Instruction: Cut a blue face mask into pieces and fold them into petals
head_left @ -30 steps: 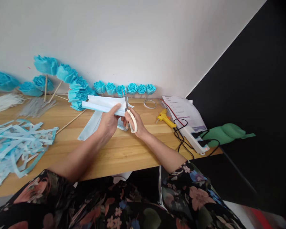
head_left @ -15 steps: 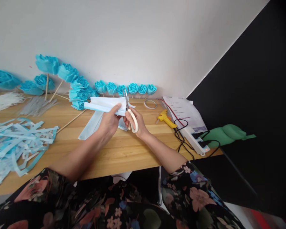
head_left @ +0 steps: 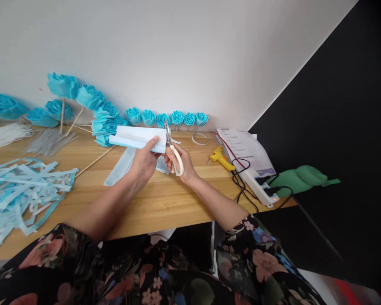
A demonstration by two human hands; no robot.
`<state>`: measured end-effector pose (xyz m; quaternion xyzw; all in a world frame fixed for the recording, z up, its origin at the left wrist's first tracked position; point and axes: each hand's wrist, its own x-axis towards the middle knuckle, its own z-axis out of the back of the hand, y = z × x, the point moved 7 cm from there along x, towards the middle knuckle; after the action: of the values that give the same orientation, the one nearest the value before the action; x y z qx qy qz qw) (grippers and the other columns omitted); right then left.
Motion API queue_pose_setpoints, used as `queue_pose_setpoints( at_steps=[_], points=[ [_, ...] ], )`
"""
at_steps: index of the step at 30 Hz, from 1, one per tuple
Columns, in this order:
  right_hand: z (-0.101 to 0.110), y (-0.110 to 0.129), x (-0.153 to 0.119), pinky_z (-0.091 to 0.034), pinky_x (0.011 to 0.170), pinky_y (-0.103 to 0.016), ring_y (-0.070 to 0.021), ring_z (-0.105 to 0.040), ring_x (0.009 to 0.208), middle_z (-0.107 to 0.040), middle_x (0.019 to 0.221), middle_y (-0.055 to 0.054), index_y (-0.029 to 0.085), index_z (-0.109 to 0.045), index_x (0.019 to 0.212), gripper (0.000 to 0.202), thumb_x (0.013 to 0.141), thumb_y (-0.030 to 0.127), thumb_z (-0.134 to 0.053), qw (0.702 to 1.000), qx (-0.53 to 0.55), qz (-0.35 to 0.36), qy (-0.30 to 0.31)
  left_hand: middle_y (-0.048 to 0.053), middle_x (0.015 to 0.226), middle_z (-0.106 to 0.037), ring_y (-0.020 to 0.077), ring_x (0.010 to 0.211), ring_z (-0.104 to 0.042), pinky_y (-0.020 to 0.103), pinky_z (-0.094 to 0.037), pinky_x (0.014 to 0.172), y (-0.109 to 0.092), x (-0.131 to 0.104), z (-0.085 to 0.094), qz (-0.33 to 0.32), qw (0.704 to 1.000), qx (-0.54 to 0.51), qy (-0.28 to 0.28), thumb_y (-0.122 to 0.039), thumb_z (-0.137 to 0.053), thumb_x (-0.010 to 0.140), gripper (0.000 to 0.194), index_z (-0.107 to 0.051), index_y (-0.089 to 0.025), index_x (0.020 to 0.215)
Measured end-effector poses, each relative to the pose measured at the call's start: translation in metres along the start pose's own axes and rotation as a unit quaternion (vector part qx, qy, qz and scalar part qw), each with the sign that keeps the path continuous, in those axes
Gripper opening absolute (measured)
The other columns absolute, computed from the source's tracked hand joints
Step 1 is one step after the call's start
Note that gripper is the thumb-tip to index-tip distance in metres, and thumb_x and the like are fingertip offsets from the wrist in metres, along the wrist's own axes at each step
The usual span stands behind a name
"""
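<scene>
Between its thumb and fingers, my left hand (head_left: 147,160) grips a folded sheet of pale blue and white paper-like material (head_left: 136,136). My right hand (head_left: 183,163) is wrapped around the cream handles of a pair of scissors (head_left: 177,160). The blades point up and away, at the right end of the folded sheet, and look slightly parted. Whether they are cutting into it I cannot tell. Beneath my hands, more pale blue strips (head_left: 122,167) lie on the wooden table (head_left: 171,203).
Blue flowers (head_left: 177,117) line the wall, some on sticks. Cut strips (head_left: 28,190) are heaped at left, near grey wires (head_left: 51,140). At right are a tape roll (head_left: 200,138), a yellow glue gun (head_left: 221,157), a printed sheet (head_left: 247,148) and a power strip (head_left: 260,186) with cords.
The folded sheet has shifted slightly left and tilted in my left hand, showing more of its white face. The scissor blades look more parted than before.
</scene>
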<state>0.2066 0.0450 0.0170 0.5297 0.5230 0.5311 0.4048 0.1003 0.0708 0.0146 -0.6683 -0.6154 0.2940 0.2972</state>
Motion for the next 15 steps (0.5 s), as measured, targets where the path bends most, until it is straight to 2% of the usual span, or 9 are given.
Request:
queue_pose_setpoints(
  at_steps=[5,8,11,15],
  points=[
    [-0.001,-0.004,0.002,-0.037,0.037,-0.017,-0.0046,-0.046,0.042,-0.055,0.061,0.007,0.020,-0.061,0.106,0.055,0.074,0.064,-0.071,1.000,0.018,-0.022,0.007,0.004,0.080,-0.071,0.0175,0.077,-0.067,0.030,-0.052,0.075,-0.007,0.007,0.007,-0.032,0.999,-0.035,-0.025,-0.022,-0.074,0.073,0.023,-0.063,-0.014,0.091],
    [-0.002,-0.006,0.002,-0.038,0.037,-0.016,-0.0047,-0.047,0.042,-0.056,0.062,0.007,0.020,-0.062,0.112,0.059,0.074,0.063,-0.072,0.999,0.024,-0.036,0.019,0.004,0.083,-0.072,0.0160,0.077,-0.066,0.029,-0.052,0.076,-0.010,0.010,0.011,-0.038,0.998,-0.045,-0.038,-0.020,-0.075,0.071,0.023,-0.063,-0.014,0.090],
    [-0.003,-0.007,0.002,-0.039,0.037,-0.016,-0.0045,-0.047,0.042,-0.057,0.062,0.008,0.020,-0.062,0.112,0.058,0.074,0.063,-0.072,0.999,0.030,-0.039,0.024,0.003,0.081,-0.071,0.0147,0.072,-0.064,0.027,-0.051,0.070,-0.013,0.014,0.016,-0.043,0.997,-0.030,-0.053,-0.020,-0.078,0.068,0.025,-0.064,-0.014,0.087],
    [-0.004,-0.010,0.003,-0.038,0.037,-0.016,-0.0044,-0.047,0.042,-0.058,0.065,0.007,0.020,-0.061,0.112,0.056,0.077,0.062,-0.070,0.997,0.039,-0.045,0.046,0.000,0.078,-0.069,0.0145,0.072,-0.064,0.027,-0.050,0.070,-0.021,0.016,0.018,-0.076,0.995,-0.011,-0.060,-0.022,-0.083,0.063,0.027,-0.064,-0.016,0.083]
  ],
)
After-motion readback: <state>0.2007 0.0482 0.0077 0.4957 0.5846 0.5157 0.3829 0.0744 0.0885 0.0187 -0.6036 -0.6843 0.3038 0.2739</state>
